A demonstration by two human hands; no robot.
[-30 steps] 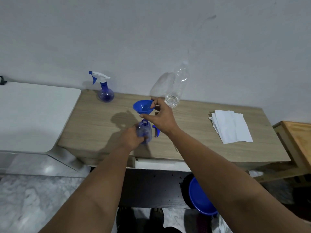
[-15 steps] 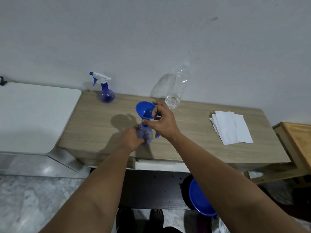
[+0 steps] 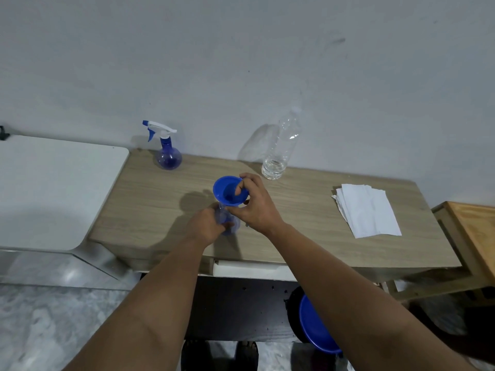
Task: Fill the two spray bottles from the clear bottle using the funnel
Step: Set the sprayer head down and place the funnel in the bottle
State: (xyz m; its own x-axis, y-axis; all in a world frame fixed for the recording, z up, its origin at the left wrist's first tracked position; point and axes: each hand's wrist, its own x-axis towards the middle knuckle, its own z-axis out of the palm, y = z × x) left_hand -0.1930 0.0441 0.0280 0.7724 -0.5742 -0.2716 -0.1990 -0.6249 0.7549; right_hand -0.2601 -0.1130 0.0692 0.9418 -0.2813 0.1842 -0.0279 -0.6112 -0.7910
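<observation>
A blue funnel (image 3: pixel 227 190) stands in the neck of an uncapped blue spray bottle (image 3: pixel 226 219) near the middle of the wooden table (image 3: pixel 308 236). My right hand (image 3: pixel 254 207) pinches the funnel's rim, thumb inside the bowl. My left hand (image 3: pixel 206 226) wraps the bottle's body and hides most of it. A second blue spray bottle (image 3: pixel 167 153) with a white trigger head stands at the back left. The clear bottle (image 3: pixel 281 153) stands upright at the back by the wall, with a little water at its bottom.
A stack of white paper napkins (image 3: pixel 367 210) lies on the table's right side. A white surface (image 3: pixel 51 188) adjoins the table on the left, a wooden frame (image 3: pixel 474 231) on the right. A blue basin (image 3: pixel 316 328) sits below the table edge.
My right hand lowered the funnel from a tilt above the bottle into its neck. The left hand kept hold of the bottle.
</observation>
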